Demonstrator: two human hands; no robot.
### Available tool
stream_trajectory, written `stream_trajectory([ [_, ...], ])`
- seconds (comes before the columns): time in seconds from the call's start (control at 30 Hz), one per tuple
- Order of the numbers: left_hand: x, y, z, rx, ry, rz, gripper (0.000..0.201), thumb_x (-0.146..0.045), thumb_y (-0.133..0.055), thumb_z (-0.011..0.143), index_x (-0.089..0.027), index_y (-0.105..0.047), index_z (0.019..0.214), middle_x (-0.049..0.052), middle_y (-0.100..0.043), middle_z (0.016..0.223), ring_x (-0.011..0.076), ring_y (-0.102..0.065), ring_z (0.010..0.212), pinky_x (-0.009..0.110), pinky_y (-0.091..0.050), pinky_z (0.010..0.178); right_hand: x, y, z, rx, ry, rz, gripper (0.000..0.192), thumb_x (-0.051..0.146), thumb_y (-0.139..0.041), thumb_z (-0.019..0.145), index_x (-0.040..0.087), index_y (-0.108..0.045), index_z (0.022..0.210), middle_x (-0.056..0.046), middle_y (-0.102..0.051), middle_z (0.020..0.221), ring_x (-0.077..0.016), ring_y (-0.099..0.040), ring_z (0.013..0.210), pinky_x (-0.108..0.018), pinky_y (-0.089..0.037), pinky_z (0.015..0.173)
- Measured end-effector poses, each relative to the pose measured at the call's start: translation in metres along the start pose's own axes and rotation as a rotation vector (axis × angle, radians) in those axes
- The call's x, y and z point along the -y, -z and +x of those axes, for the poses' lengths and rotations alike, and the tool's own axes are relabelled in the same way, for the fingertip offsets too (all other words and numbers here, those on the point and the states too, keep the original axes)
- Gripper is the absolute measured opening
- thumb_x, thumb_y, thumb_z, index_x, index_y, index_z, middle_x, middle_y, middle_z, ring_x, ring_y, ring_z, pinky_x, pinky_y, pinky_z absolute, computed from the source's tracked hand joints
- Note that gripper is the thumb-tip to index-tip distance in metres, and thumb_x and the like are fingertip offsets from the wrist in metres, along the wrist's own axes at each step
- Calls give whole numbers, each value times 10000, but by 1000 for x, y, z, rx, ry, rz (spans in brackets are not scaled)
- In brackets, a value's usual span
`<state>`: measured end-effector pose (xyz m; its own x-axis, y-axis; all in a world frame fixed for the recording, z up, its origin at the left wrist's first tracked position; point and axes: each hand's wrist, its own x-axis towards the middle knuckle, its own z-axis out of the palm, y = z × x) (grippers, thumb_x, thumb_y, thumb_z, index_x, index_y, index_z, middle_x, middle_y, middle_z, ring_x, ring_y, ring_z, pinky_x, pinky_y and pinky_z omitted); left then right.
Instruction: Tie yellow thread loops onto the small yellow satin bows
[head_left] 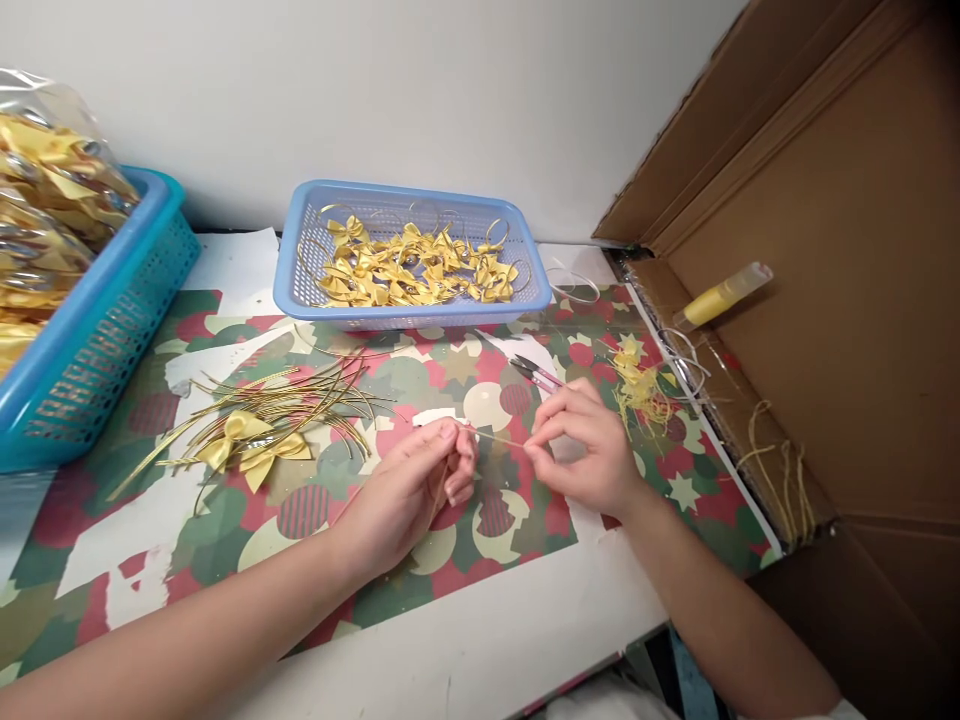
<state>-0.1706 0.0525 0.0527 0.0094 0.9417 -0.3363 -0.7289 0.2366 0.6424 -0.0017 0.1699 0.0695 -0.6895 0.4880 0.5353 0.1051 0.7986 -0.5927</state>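
My left hand (pixel 420 485) and my right hand (pixel 585 450) meet low over the patterned table cover (pixel 337 570), each pinching one end of a thin gold cord (pixel 491 435) stretched between them. To the left lies a loose pile of gold cords (pixel 300 400) with two yellow ribbon bows (pixel 251 450) on top. Behind the hands, a light-blue basket (pixel 409 305) holds several finished yellow bows with gold loops. A pair of pink-handled snips (pixel 536 372) lies just beyond my right hand.
A turquoise basket (pixel 112 320) with bagged yellow bows stands at the far left. Yellow ribbon scraps (pixel 637 385) lie at the right. An open cardboard box (pixel 847 330) with a yellow glue tube (pixel 720 295) borders the right edge. A white wall is behind.
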Motion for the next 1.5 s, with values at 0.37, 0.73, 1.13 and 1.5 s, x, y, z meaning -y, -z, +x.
stream_trajectory([
  [0.37, 6, 0, -2, -38, -10, 426, 351, -495, -689, 833, -178, -773, 958, -53, -442, 457, 68, -335, 454, 195, -238, 434, 14, 2, -2, 41, 180, -43, 162, 81, -627, 767, 205, -542, 707, 15, -646, 718, -143, -509, 702, -356, -367, 701],
  [0.73, 5, -10, -5, 107, -124, 723, 258, -285, -599, 894, -143, -730, 724, -22, -526, 538, 78, -461, 496, 189, -372, 476, 14, -4, -5, 118, 123, -29, 118, 145, -574, 902, 197, -589, 798, -8, -653, 820, -153, -527, 782, -364, -361, 766],
  [1.13, 6, -4, -7, 66, -319, 604, 279, -300, -570, 932, -165, -641, 698, 26, -627, 722, 131, -553, 717, 230, -454, 669, 10, -5, -7, 426, -304, 421, 158, 259, -634, 886, 228, -531, 1001, -34, -580, 1014, -183, -509, 980, -341, -434, 869],
  [1.5, 7, -8, -11, 72, -418, 763, 276, -253, -518, 960, -178, -613, 711, 21, -621, 734, 131, -556, 701, 237, -430, 644, 16, -4, -6, 445, -239, 363, 118, 187, -608, 908, 208, -519, 834, -5, -566, 874, -161, -496, 913, -320, -406, 845],
])
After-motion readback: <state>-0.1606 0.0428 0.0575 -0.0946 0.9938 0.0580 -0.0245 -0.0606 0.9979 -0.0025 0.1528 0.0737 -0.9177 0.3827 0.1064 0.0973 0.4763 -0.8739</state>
